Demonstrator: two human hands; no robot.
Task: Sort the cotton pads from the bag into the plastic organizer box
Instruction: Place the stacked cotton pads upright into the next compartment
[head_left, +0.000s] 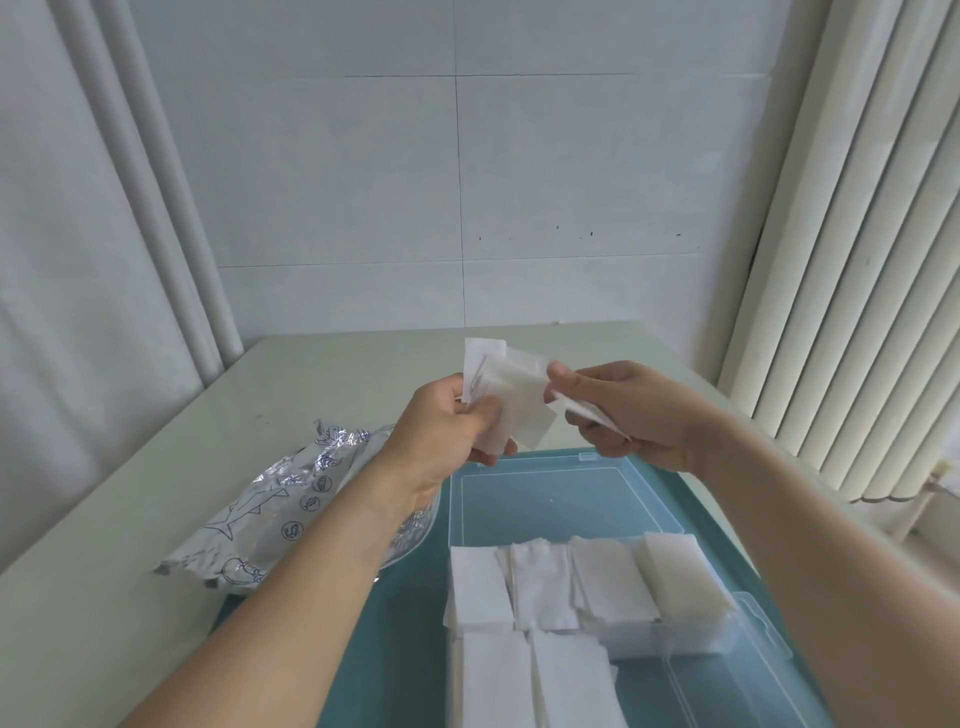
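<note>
Nearest you, below both sets of fingers, the clear plastic organizer box (566, 499) sits on a teal mat (410, 623), and its near compartments already hold sorted cotton pads (540, 587) in upright white stacks, while the far section of the box, directly beneath your fingertips, shows only its bare bottom. To the left of the box and under your left forearm lies the silver bag (270, 509), crumpled, printed with blue fish drawings, its open end hidden behind your wrist. Above the box's far edge, your left hand (447, 431) has its fingers and thumb curled around a loose bunch of pads (504, 395), which fan upward and to the right past your fingertips. Just beside that bunch, your right hand (623, 415) pinches a single pad (587, 410) between thumb and forefinger; whether this pad still touches the bunch cannot be told. Both hands hang close together in the air, clear of the box. Beyond your fingers the pale table (322, 374) runs back to a white tiled wall (467, 182), with vertical blinds (857, 260) off to the right.
</note>
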